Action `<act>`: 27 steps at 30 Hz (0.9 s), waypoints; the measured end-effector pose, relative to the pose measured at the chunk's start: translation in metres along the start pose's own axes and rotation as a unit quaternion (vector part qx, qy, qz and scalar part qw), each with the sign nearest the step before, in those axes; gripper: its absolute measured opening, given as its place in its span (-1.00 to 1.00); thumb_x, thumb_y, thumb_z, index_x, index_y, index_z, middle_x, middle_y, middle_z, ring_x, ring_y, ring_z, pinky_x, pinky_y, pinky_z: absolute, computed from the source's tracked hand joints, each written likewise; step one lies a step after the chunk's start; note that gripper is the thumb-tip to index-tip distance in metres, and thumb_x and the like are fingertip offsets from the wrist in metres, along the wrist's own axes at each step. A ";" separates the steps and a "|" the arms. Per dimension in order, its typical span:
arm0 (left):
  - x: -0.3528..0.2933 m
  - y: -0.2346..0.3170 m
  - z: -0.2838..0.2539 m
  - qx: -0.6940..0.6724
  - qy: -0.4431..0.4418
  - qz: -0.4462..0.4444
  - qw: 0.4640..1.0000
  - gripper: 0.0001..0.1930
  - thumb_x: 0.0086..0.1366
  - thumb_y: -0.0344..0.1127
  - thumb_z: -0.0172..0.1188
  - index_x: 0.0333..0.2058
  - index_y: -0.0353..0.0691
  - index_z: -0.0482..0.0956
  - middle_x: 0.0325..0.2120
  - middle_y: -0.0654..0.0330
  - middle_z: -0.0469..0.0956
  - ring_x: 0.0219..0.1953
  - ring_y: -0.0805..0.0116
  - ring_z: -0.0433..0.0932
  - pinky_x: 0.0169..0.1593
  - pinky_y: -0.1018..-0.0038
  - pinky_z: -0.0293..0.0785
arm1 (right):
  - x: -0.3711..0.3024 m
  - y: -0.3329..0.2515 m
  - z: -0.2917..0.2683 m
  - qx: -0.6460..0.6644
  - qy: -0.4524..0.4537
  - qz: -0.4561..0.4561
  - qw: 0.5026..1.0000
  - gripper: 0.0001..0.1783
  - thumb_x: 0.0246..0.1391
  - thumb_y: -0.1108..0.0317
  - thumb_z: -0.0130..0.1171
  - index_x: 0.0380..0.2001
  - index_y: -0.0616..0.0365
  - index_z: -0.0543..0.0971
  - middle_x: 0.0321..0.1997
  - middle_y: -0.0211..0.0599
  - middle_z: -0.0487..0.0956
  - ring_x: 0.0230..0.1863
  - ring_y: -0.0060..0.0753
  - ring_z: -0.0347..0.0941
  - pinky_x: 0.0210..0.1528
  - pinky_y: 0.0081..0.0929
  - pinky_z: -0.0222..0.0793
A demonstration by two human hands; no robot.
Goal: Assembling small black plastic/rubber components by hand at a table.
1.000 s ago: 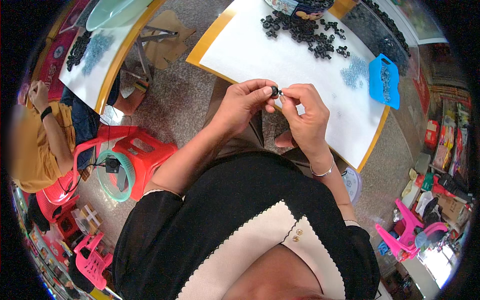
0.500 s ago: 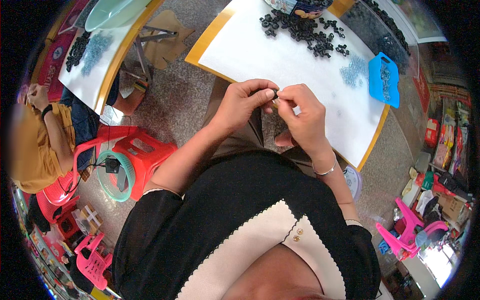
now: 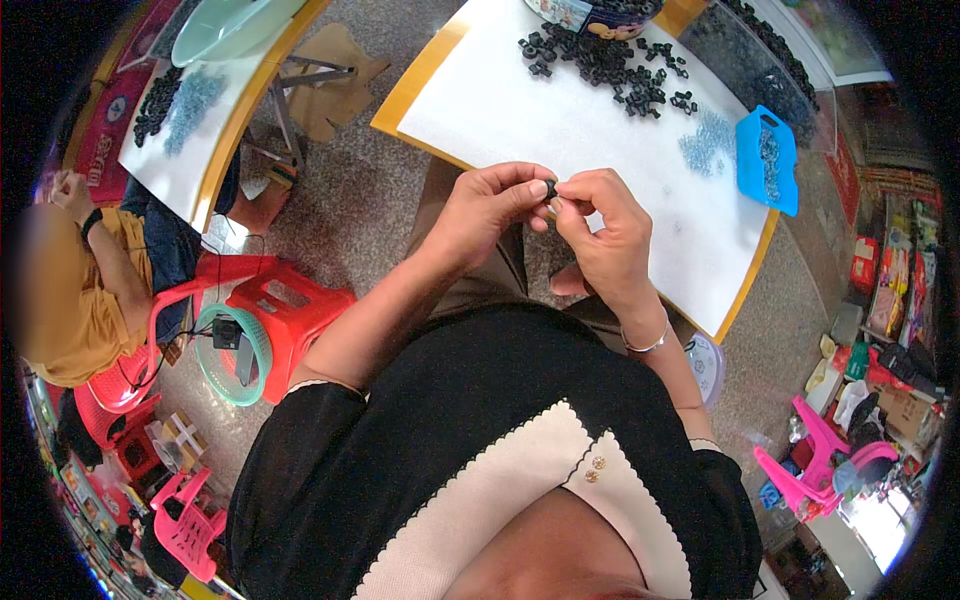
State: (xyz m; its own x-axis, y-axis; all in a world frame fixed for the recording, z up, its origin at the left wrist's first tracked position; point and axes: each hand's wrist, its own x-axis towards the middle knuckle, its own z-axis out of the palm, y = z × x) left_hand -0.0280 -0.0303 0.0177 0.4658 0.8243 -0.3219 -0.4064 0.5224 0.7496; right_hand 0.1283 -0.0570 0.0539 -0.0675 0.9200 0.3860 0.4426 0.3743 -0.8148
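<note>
Between the thumb and fingers of my left hand (image 3: 485,208) is a small black plastic part (image 3: 550,189), held above the near edge of the white-topped table (image 3: 480,95). My right hand (image 3: 608,232) meets it from the right, its thumb and forefinger pinched at the part; whatever lies between those fingertips is too small to make out. Farther back on the table lies a heap of similar black parts (image 3: 600,62). Right of that heap are a scatter of small clear bluish pieces (image 3: 708,143) and a blue plastic tray (image 3: 785,185) with more such pieces in it.
A clear bin (image 3: 765,75) with black parts stands at the back right, beside a printed round tub (image 3: 610,18). At left, a person in an orange top (image 3: 85,290) sits by another table (image 3: 205,165). A red stool (image 3: 290,310) and green basket (image 3: 262,355) stand on the floor.
My right fingertips have shifted slightly at the black part, the hand turning a little. My left hand stays nearly in place, still holding the part.
</note>
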 end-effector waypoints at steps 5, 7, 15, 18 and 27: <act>0.001 0.001 -0.003 0.033 0.002 0.017 0.999 -0.78 0.25 -0.39 0.11 -0.17 -0.38 0.50 -0.45 0.22 0.54 -0.48 0.50 0.49 -0.34 0.61 0.46 | 0.002 0.005 0.002 -0.025 -0.008 -0.024 0.999 -0.87 -0.16 0.61 0.17 -0.46 0.20 0.48 -0.47 -0.27 0.46 -0.42 -0.30 0.42 -0.39 -0.45 0.38; 0.001 0.004 -0.004 0.064 0.002 0.026 0.998 -0.77 0.25 -0.40 0.09 -0.15 -0.38 0.49 -0.46 0.22 0.54 -0.47 0.48 0.49 -0.31 0.59 0.47 | 0.003 0.004 0.001 -0.026 -0.011 -0.026 0.999 -0.87 -0.16 0.60 0.17 -0.46 0.20 0.48 -0.47 -0.27 0.46 -0.43 -0.28 0.41 -0.38 -0.43 0.37; 0.006 0.001 -0.008 0.176 -0.047 0.017 0.983 -0.81 0.26 -0.39 0.09 -0.21 -0.36 0.55 -0.45 0.30 0.53 -0.49 0.58 0.46 -0.33 0.63 0.43 | -0.003 0.009 -0.015 0.004 -0.108 0.030 0.994 -0.94 -0.05 0.48 0.15 -0.46 0.20 0.48 -0.48 -0.25 0.47 -0.48 -0.30 0.41 -0.41 -0.44 0.35; 0.001 0.002 -0.005 0.195 -0.081 -0.022 0.977 -0.81 0.25 -0.41 0.08 -0.21 -0.37 0.54 -0.48 0.29 0.52 -0.48 0.57 0.47 -0.31 0.61 0.43 | -0.017 0.013 -0.023 0.057 -0.137 0.119 0.982 -0.89 -0.06 0.42 0.18 -0.46 0.21 0.48 -0.48 -0.23 0.46 -0.47 -0.29 0.41 -0.40 -0.43 0.35; -0.001 -0.013 0.016 0.247 -0.174 -0.059 0.951 -0.80 0.27 -0.40 0.07 -0.19 -0.38 0.55 -0.45 0.26 0.54 -0.45 0.55 0.48 -0.29 0.61 0.43 | -0.055 0.014 -0.039 -0.014 -0.055 0.000 0.998 -0.92 -0.06 0.45 0.17 -0.48 0.19 0.47 -0.47 -0.22 0.43 -0.40 -0.22 0.39 -0.37 -0.40 0.32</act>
State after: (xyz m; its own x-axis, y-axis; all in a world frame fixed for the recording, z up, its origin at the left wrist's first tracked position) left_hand -0.0108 -0.0415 0.0176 0.7525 0.5988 -0.2742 0.0442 0.3694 0.9282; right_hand 0.1728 -0.1068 0.0379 -0.1643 0.9281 0.3341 0.4674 0.3715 -0.8022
